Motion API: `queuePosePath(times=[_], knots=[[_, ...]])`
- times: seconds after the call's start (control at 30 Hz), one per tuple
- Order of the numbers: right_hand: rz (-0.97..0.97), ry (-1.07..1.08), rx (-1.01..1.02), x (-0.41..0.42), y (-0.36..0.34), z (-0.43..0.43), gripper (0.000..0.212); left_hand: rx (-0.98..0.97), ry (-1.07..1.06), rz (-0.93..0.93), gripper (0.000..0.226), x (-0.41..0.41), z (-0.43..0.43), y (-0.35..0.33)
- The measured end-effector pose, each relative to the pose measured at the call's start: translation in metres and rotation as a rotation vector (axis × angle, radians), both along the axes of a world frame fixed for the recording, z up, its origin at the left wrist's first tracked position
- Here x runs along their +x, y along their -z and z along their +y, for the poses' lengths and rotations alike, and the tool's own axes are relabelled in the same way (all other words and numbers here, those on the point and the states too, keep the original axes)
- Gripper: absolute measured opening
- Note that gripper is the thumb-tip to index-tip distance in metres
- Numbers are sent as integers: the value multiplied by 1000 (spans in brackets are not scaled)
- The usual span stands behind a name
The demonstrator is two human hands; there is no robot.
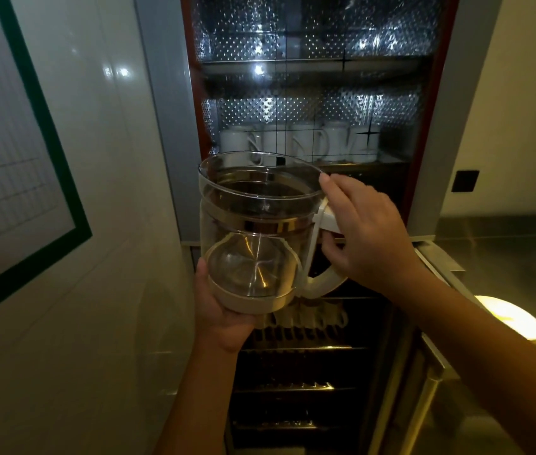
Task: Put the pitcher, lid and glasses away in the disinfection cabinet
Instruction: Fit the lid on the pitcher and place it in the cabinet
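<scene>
A clear glass pitcher (256,224) with a cream base and cream handle is held up in front of the open disinfection cabinet (312,103). It is tilted, its mouth facing me. My left hand (220,316) cups the cream base from below. My right hand (365,231) grips the handle on the right side, thumb near the rim. The pitcher is at the height of the shelf with white mugs (299,142), just outside the cabinet. No lid or glasses are visible.
The cabinet has wire shelves (296,349) above and below, with perforated metal walls. A tiled wall with a green-framed board (13,152) is on the left. A steel counter (506,257) and a bright round object (509,316) lie on the right.
</scene>
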State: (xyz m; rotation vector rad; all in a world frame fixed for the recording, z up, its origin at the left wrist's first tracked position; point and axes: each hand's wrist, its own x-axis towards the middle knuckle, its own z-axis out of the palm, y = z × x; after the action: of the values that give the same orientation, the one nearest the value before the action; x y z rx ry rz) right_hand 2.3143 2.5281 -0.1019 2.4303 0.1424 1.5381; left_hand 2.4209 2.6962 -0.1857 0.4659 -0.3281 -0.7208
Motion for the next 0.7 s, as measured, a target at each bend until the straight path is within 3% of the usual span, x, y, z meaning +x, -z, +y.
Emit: queuePosePath(times=[0.17, 0.33, 0.7], knots=[[5, -37, -297, -13, 7, -17, 48, -32, -2, 79, 75, -5, -4, 1], [243, 39, -649, -21, 19, -29, 42, -12, -54, 156, 67, -11, -9, -5], [345, 188, -772, -25, 11, -16, 20, -23, -13, 115, 74, -18, -9, -12]])
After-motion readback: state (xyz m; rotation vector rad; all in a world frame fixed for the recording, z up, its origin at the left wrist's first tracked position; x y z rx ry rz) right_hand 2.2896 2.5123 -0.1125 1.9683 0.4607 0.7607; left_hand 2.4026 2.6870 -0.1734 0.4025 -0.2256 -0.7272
